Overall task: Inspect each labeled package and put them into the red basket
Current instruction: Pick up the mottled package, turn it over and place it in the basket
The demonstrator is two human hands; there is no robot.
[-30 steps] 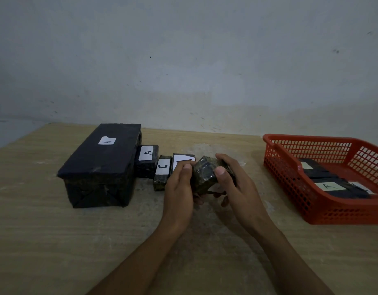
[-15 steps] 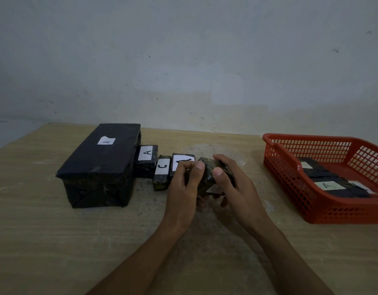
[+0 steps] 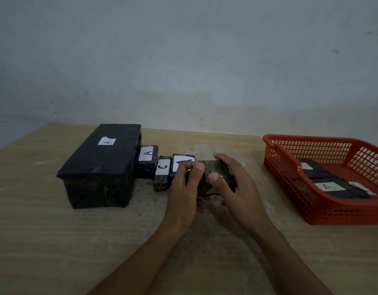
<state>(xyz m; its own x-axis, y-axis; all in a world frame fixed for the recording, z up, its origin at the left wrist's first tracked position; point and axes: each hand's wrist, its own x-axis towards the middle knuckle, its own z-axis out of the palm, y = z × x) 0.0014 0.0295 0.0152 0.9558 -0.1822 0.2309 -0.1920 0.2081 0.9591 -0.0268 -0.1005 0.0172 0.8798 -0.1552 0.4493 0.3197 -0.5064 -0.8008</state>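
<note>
We've got 1 small dark package [image 3: 219, 175] held up just off the worktop [image 3: 56, 241], approx centre of view. Both hands grip it: left hand [image 3: 183, 188] curled round its 9 o'clock side w/ fingertips over the top edge, right hand [image 3: 237, 188] wrapped round the 3 o'clock side, thumb pressed on the near face. No label shows on the faces toward us, so we judge the inspection isn't done yet; probably needs another turn.

Key relation for the coming move: the red basket [image 3: 290, 167] lies at 3 o'clock from the held package, well apart, w/ bare worktop between. Our right hand is the nearer 1, so we'd expect it to carry the package over alone. Basket's long axis runs approx 10 to 4 o'clock; it already holds dark packages, 1 marked A [image 3: 330, 186].

Waiting at 9–10 o'clock of the hands: a package w/ a half-hidden label [image 3: 182, 160] just behind the left fingertips, a C package [image 3: 162, 174], a small A package [image 3: 146, 159], and the big A box [image 3: 103, 165], in a row, touching or nearly so.
</note>
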